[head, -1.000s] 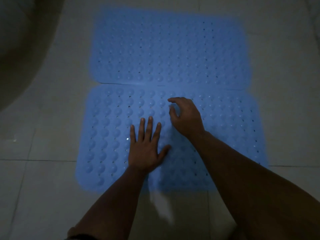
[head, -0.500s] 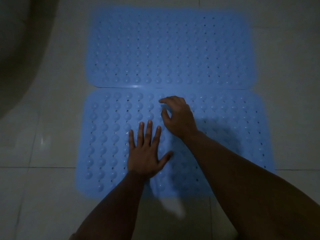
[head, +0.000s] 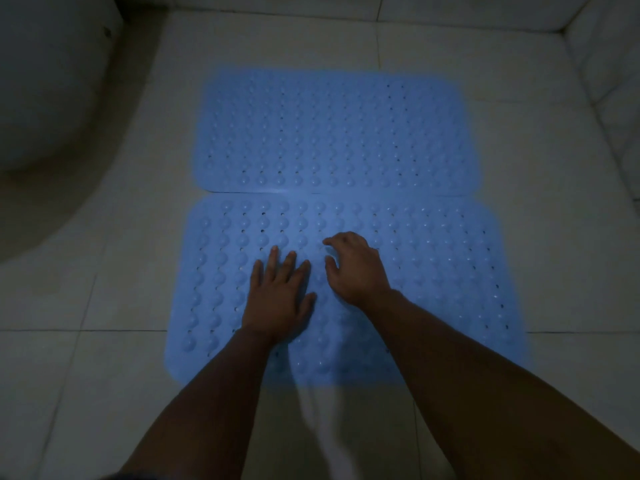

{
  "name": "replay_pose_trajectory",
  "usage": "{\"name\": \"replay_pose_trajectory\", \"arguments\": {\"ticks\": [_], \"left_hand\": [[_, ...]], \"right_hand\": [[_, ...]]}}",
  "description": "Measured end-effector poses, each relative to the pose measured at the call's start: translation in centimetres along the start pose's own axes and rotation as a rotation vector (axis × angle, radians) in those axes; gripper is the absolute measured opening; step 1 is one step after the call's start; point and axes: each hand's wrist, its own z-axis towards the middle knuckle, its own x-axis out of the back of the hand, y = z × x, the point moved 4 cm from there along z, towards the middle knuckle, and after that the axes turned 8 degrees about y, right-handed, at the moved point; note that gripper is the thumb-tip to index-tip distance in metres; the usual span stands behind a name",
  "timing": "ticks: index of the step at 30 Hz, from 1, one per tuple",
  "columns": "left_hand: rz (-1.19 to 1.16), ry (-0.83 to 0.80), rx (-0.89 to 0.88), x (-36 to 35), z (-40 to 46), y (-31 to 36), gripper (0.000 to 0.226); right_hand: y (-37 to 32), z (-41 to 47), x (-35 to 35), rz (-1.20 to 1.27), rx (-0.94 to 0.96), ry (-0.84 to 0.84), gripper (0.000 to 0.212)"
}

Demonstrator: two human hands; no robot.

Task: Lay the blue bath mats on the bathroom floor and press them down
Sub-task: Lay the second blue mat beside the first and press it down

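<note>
Two blue mats edge to edge, frame centre: far mat point(head: 332, 133), near mat point(head: 450, 289). Left hand point(head: 278, 299) flat on near mat, fingers released. Right hand point(head: 356, 268) beside it, fingers bent, tips on mat, grasping nothing.

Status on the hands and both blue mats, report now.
Left hand flat on near mat. Right hand on it, fingers curled, gripping nothing. Far mat laid flat, edges meeting. Nothing in the way.
</note>
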Motion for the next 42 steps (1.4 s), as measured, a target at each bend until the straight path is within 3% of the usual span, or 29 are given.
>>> {"name": "replay_pose_trajectory", "arguments": {"ticks": [4, 10, 18, 30, 37, 40, 42], "left_hand": [[0.101, 0.13, 0.026, 1.2, -0.7, -1.5, 0.063], [0.13, 0.181, 0.083, 1.7, 0.8, -1.4, 0.057], [0.112, 0.209, 0.091, 1.3, 2.4, -1.5, 0.056], [0.112, 0.216, 0.101, 1.5, 3.3, -2.2, 0.056], [0.077, 0.3, 0.131, 3.0, 2.7, -1.6, 0.054], [0.075, 0.31, 0.14, 3.6, 2.7, -1.0, 0.053], [0.072, 0.313, 0.13, 3.7, 2.1, 0.0, 0.052]], "right_hand": [[-0.3, -3.2, -2.8, -0.112, -0.023, -0.116, 0.065], [-0.7, -5.9, -6.6, -0.328, 0.057, -0.078, 0.081], [-0.9, -6.2, -6.5, -0.304, 0.066, -0.004, 0.081], [-0.8, -5.9, -6.8, -0.308, 0.03, -0.081, 0.095], [-0.8, -5.1, -6.1, -0.211, -0.037, -0.311, 0.088], [-1.0, -2.9, -3.9, -0.032, -0.116, -0.398, 0.075], [-0.8, -1.4, -1.7, 0.168, -0.182, -0.362, 0.06]]}}
